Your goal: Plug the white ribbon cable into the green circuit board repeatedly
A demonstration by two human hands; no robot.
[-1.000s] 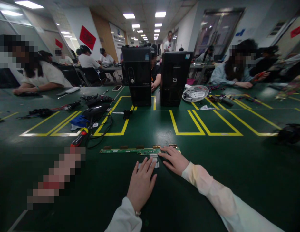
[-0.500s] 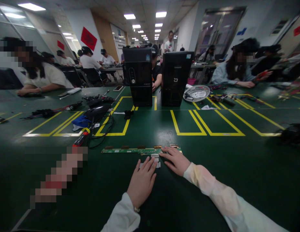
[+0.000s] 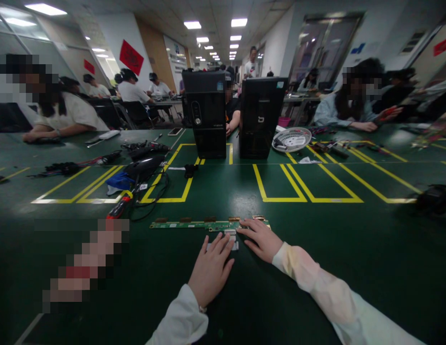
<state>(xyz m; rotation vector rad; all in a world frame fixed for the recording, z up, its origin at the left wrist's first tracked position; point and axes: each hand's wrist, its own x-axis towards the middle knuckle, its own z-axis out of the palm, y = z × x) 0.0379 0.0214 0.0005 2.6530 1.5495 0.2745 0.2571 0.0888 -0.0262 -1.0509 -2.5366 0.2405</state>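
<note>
A long, narrow green circuit board (image 3: 190,224) lies crosswise on the green table, with copper-coloured tabs along its far edge. My right hand (image 3: 260,239) rests over the board's right end, fingers stretched out and holding nothing. Below the board's middle is my left hand (image 3: 211,268), laid flat with fingers spread. Its fingertips lie over a whitish flat piece (image 3: 235,245), most of which they cover. I cannot tell whether that piece is joined to the board.
Two black computer towers (image 3: 208,115) (image 3: 262,117) stand ahead. A white basket (image 3: 291,140) sits right of them. Left lie a black tool with a cable (image 3: 145,167), a blue item (image 3: 120,180) and a red-handled tool (image 3: 118,207). Yellow tape (image 3: 283,199) marks the table. Several people sit around.
Almost nothing differs. The left thumb has shifted very slightly outward, and the whole view has drifted a little. Both hands stay in place at the board.
</note>
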